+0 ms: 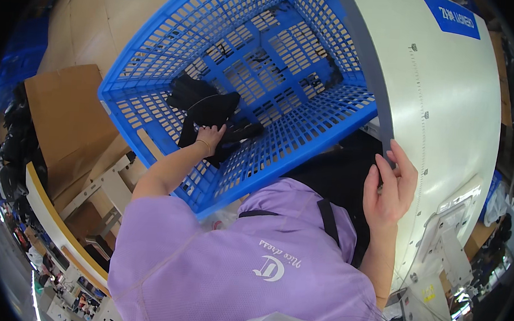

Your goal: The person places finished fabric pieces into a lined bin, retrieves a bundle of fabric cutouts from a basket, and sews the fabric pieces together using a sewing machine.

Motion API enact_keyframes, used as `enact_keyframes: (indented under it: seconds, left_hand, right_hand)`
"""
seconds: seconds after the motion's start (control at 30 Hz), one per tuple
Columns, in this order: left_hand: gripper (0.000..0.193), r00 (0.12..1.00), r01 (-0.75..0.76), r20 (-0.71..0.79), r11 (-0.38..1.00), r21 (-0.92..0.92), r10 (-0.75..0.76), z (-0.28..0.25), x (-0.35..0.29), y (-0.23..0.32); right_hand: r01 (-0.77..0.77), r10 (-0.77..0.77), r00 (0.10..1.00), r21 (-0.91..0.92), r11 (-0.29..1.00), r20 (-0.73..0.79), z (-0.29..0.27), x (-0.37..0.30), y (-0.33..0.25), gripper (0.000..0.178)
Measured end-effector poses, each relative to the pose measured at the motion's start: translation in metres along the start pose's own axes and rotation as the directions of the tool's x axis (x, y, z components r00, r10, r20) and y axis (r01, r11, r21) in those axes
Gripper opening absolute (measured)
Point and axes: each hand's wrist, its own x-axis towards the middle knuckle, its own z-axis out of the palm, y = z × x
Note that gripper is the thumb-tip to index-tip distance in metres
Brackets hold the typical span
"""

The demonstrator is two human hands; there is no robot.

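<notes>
Two bare hands show, the left one reaching into a crate and the right one at a table's edge. Slatted and blue, the crate takes up the upper middle of the frame, its open side toward the viewer. Black cloth lies bunched inside it, left of the frame's centre, against the crate's lower left side. The left hand, a thin bracelet at its wrist, touches this cloth; its fingertips are partly lost against the dark folds, so I cannot tell whether they grip it. The right hand, right of centre, is held loosely with its fingers slightly bent and spread, nothing visible in it, beside the grey edge of a pale table. That table fills the right of the frame, with a row of marks along it. A purple shirt covers the lower middle, and a brown cardboard box stands at the left.
</notes>
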Motion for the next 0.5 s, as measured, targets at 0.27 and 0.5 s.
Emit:
enact_keyframes:
  seconds: [0.27, 0.5]
  left_hand:
    - [0.065, 0.993, 0.065, -0.058, 0.903, -0.425, -0.099, -0.099, 0.000, -0.041]
    - [0.069, 0.949, -0.310, -0.304, -0.073, -0.948, -0.080, -0.278, -0.132, -0.021]
  right_hand:
    - [-0.014, 0.014, 1.000, 0.041, 0.999, 0.003, -0.005, -0.002, 0.002, 0.022]
    - [-0.033, 0.017, 0.999, 0.455, 0.890, 0.040, -0.020, -0.007, -0.013, 0.056]
